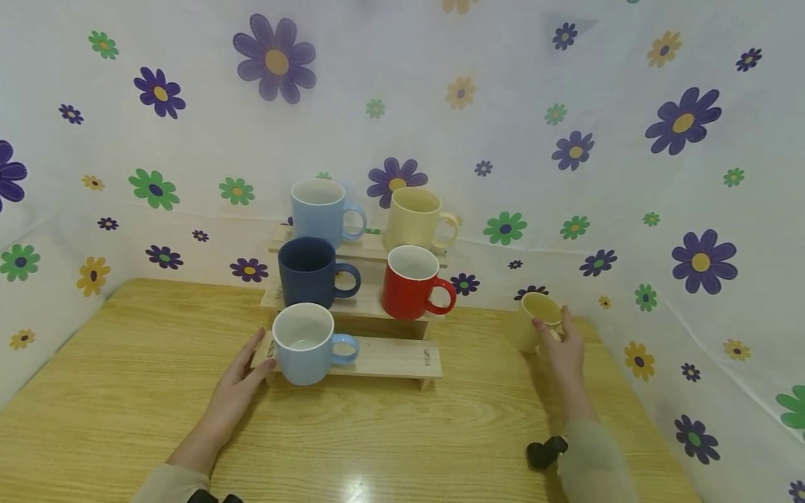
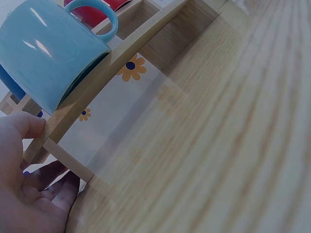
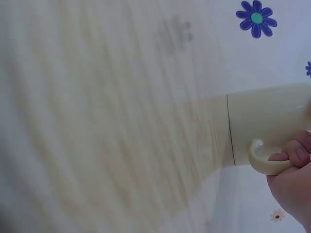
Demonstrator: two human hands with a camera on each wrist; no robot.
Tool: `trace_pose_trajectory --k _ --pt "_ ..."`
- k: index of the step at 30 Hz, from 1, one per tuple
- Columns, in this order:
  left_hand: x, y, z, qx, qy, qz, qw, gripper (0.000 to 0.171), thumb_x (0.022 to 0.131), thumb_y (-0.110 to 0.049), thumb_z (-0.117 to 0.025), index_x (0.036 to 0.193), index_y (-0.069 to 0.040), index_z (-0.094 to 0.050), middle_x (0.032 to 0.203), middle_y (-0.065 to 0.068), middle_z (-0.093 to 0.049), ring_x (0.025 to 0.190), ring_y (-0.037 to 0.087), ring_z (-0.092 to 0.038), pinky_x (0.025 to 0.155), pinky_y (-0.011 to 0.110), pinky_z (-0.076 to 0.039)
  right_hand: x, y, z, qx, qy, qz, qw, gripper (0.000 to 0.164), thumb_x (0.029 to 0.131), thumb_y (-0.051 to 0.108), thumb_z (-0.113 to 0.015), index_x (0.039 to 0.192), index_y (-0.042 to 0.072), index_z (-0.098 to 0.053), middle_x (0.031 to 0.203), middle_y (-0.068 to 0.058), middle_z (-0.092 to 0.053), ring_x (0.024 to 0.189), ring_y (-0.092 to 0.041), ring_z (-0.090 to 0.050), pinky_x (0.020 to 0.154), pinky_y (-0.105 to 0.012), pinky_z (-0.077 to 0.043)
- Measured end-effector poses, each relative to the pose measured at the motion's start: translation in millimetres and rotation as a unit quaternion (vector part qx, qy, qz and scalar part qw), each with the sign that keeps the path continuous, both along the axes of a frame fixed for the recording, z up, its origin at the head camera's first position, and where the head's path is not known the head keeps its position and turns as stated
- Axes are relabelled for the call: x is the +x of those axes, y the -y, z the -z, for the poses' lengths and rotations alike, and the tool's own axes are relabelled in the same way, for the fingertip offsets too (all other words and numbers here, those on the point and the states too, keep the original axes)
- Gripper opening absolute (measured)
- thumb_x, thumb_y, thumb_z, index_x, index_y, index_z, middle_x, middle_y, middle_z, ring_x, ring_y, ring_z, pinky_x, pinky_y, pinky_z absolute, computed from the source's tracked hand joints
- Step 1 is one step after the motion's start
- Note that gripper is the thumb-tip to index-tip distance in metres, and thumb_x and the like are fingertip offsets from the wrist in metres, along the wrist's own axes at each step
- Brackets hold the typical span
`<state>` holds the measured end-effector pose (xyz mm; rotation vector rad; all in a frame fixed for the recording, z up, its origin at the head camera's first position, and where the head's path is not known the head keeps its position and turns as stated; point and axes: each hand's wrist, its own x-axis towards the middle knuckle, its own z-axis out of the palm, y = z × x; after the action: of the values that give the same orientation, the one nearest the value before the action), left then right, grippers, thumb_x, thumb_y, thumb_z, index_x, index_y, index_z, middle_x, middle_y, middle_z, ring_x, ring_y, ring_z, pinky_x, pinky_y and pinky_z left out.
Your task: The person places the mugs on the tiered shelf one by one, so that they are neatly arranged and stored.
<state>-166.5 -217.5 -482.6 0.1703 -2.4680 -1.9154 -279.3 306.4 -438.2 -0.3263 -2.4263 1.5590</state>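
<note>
My right hand holds a pale yellow mug on the table at the right. In the right wrist view its fingers curl through the handle, and the mug's base is at the tabletop. My left hand grips the left end of a three-step wooden rack. The left wrist view has the thumb over the lowest step's edge and the other fingers curled below it, beside the leg. A light blue mug stands on that step, close to the thumb, its handle pointing right.
A dark blue mug and a red mug stand on the middle step. On the top step are another light blue mug and another yellow mug. Flower-patterned cloth hangs behind the wooden table.
</note>
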Motion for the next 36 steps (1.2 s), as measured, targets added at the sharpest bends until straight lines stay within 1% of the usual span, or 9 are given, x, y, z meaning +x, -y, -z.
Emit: trace_pose_trajectory --k 3,10,13,18,23,25,29,33,36 --pt "0.2 0 -1.4 -0.005 0.003 0.0 1.0 0.074 0.095 -0.049 -0.052 0.155 -0.029 -0.013 0.159 0.01 -0.008 0.139 0.035 -0.022 0.109 0.06 -0.015 5.9 6 -0.8 -0.01 0.011 0.002 1.0 0.085 0.089 0.045 -0.062 0.154 0.021 -0.012 0.152 -0.025 -0.019 0.126 -0.039 -0.044 0.067 -0.009 -0.047" --pt "1.1 0 -2.4 -0.004 0.004 0.003 1.0 0.074 0.096 -0.049 -0.052 0.155 -0.029 -0.013 0.159 0.01 -0.007 0.14 0.035 -0.021 0.109 0.061 -0.015 14.9 19 0.2 -0.017 0.007 -0.019 1.0 0.083 0.089 0.04 -0.064 0.153 0.023 -0.015 0.144 -0.032 -0.032 0.098 -0.017 -0.058 0.072 -0.021 -0.054" --pt "1.3 0 -2.3 -0.004 0.001 0.004 1.0 0.074 0.096 -0.049 -0.052 0.155 -0.028 -0.012 0.159 0.01 -0.007 0.14 0.035 -0.02 0.109 0.061 -0.015 18.0 23 1.9 0.008 0.0 -0.033 0.999 0.081 0.09 0.038 -0.064 0.153 0.021 -0.015 0.142 -0.032 -0.036 0.086 -0.006 -0.055 0.069 -0.017 -0.053" --pt "1.0 0 -2.7 -0.007 0.002 0.006 1.0 0.074 0.096 -0.049 -0.051 0.155 -0.028 -0.012 0.159 0.01 -0.006 0.143 0.036 -0.011 0.109 0.062 -0.013 23.7 31 5.0 0.006 -0.006 -0.05 0.999 0.078 0.09 0.035 -0.067 0.152 0.022 -0.021 0.142 -0.027 -0.039 0.08 -0.006 -0.051 0.065 -0.014 -0.049" --pt "1.0 0 -2.6 -0.008 0.001 0.006 0.9999 0.074 0.096 -0.049 -0.051 0.155 -0.028 -0.012 0.159 0.01 -0.006 0.143 0.036 -0.01 0.109 0.062 -0.013 29.5 36 7.6 -0.014 -0.008 -0.08 0.997 0.073 0.088 0.028 -0.071 0.149 0.022 -0.032 0.102 -0.02 -0.061 0.069 -0.005 -0.049 0.059 -0.019 -0.048" --pt "1.1 0 -2.5 -0.008 0.0 0.006 1.0 0.074 0.096 -0.049 -0.051 0.155 -0.028 -0.012 0.159 0.011 -0.006 0.142 0.037 -0.012 0.109 0.062 -0.014 32.1 39 7.3 -0.015 -0.007 -0.09 0.996 0.071 0.087 0.028 -0.071 0.148 0.021 -0.035 0.082 -0.009 -0.058 0.066 -0.006 -0.046 0.056 -0.019 -0.043" --pt "1.1 0 -2.5 -0.008 0.003 0.004 1.0 0.073 0.096 -0.05 -0.051 0.155 -0.028 -0.012 0.159 0.011 -0.007 0.142 0.037 -0.015 0.109 0.062 -0.015 36.3 43 4.5 -0.014 -0.009 -0.104 0.994 0.068 0.087 0.028 -0.071 0.147 0.02 -0.039 0.074 0.001 -0.051 0.068 -0.008 -0.042 0.055 -0.02 -0.038" --pt "0.9 0 -2.5 -0.008 0.005 0.004 0.9999 0.074 0.096 -0.05 -0.051 0.155 -0.029 -0.013 0.159 0.01 -0.007 0.142 0.036 -0.013 0.109 0.062 -0.014 39.1 46 2.0 -0.012 -0.011 -0.12 0.993 0.064 0.089 0.03 -0.068 0.146 0.019 -0.04 0.1 -0.007 -0.063 0.096 -0.015 -0.051 0.079 -0.024 -0.045" --pt "0.8 0 -2.7 -0.008 0.005 0.005 0.9999 0.074 0.096 -0.05 -0.051 0.155 -0.029 -0.012 0.159 0.009 -0.006 0.143 0.036 -0.009 0.109 0.062 -0.013 40.9 47 0.6 -0.014 -0.021 -0.143 0.989 0.063 0.09 0.028 -0.067 0.146 0.014 -0.04 0.142 -0.008 -0.047 0.132 -0.025 -0.039 0.106 -0.034 -0.035"
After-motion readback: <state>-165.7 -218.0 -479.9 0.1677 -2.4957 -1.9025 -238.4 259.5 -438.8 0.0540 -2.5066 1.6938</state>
